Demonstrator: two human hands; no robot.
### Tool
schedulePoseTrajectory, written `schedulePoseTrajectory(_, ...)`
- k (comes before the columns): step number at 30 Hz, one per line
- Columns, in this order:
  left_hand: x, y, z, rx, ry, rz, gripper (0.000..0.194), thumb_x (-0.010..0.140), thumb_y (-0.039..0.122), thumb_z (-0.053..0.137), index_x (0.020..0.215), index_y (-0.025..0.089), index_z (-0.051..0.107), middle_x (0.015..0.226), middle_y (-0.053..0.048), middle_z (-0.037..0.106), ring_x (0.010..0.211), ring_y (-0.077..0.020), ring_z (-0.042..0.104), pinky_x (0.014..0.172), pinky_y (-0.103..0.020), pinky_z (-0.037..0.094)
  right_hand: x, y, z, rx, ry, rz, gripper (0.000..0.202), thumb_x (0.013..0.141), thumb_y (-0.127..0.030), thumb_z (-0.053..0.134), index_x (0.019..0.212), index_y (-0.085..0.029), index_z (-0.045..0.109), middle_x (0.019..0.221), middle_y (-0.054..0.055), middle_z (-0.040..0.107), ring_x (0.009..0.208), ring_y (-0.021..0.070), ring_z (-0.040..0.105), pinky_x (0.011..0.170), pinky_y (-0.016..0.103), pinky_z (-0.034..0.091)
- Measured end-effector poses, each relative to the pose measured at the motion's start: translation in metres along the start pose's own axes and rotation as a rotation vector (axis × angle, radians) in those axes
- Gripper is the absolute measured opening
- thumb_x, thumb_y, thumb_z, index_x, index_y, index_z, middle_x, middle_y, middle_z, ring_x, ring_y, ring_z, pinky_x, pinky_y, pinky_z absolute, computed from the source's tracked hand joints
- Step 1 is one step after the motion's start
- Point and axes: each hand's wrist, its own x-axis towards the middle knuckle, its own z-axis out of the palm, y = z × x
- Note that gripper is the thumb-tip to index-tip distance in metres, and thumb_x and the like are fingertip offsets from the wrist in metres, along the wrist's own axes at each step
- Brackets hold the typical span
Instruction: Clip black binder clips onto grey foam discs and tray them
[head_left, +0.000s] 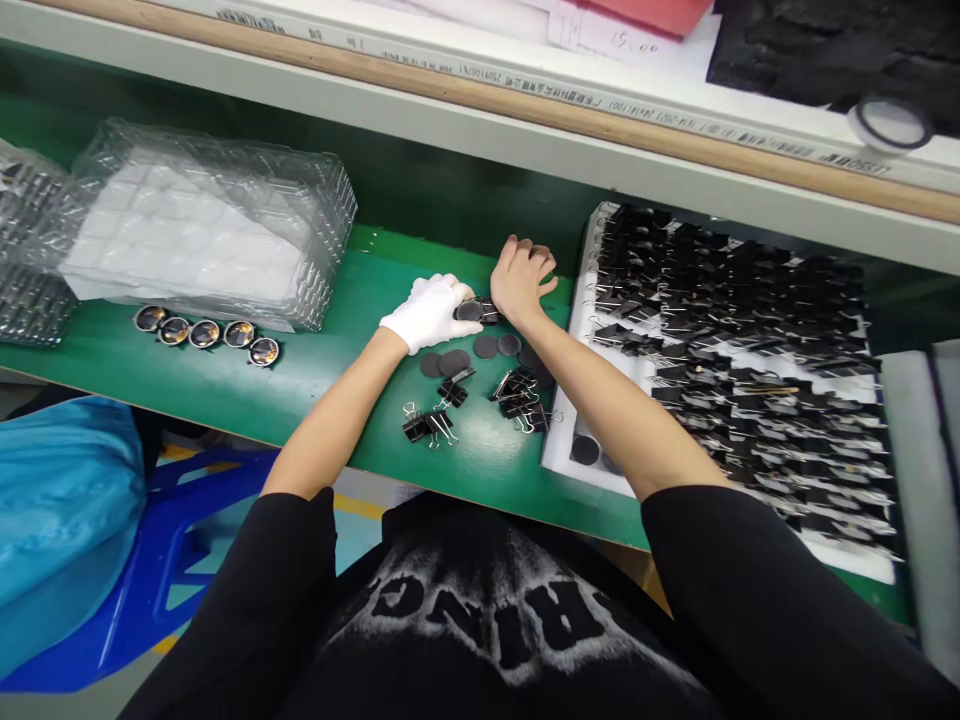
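In the middle, the left grip [431, 310] pinched the disc [468, 311]; the right grip [523, 280] was spread by the clip [489, 313]. It seemed best to hold the disc flat.

At your ten o'clock you have five round, metal-rimmed pieces with dark and amber faces [204, 334] and two stacks of clear plastic trays [330, 240]. Three loose black metal binder clips [453, 391] lie towards twelve; a tangled cluster of more beside them can't be counted exactly. At least five flat black discs [486, 346] lie loose there. At two you have one white foam board [559, 445], its many clips uncountable.
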Motion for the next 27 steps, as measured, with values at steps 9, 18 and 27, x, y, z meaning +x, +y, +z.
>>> schedulePoseTrajectory(9,0.000,-0.001,0.009,-0.013,0.062,0.030,0.063,0.090,0.063,0.070,0.137,0.021,0.065,0.132,-0.017,0.063,0.127,-0.0394,0.056,0.107,-0.051,0.041,0.003,0.005,0.006,0.052,0.047,-0.036,0.051,0.109,-0.046,0.017,0.128,-0.023,0.058,0.143,0.021,0.049,0.147,0.0371,0.036,0.115,0.083,0.018)
schedulePoseTrajectory(18,-0.003,0.006,0.005,0.049,0.073,0.015,0.054,0.094,0.061,0.064,0.127,0.019,0.070,0.125,-0.017,0.067,0.121,-0.0378,0.059,0.102,-0.049,0.042,-0.005,-0.013,-0.018,0.104,-0.031,-0.008,0.047,0.109,-0.048,0.022,0.131,-0.025,0.056,0.153,0.020,0.044,0.152,0.0362,0.031,0.119,0.075,0.023)
schedulePoseTrajectory(27,-0.040,-0.001,-0.027,0.086,0.119,-0.142,0.084,0.089,0.069,0.060,0.156,0.020,0.049,0.144,-0.022,0.058,0.124,-0.0418,0.059,0.098,-0.050,0.044,-0.066,0.035,-0.143,-0.188,-0.900,-0.888,0.043,0.078,-0.049,0.082,0.116,-0.029,0.074,0.132,0.013,0.062,0.126,0.0389,0.053,0.110,0.061,0.037)
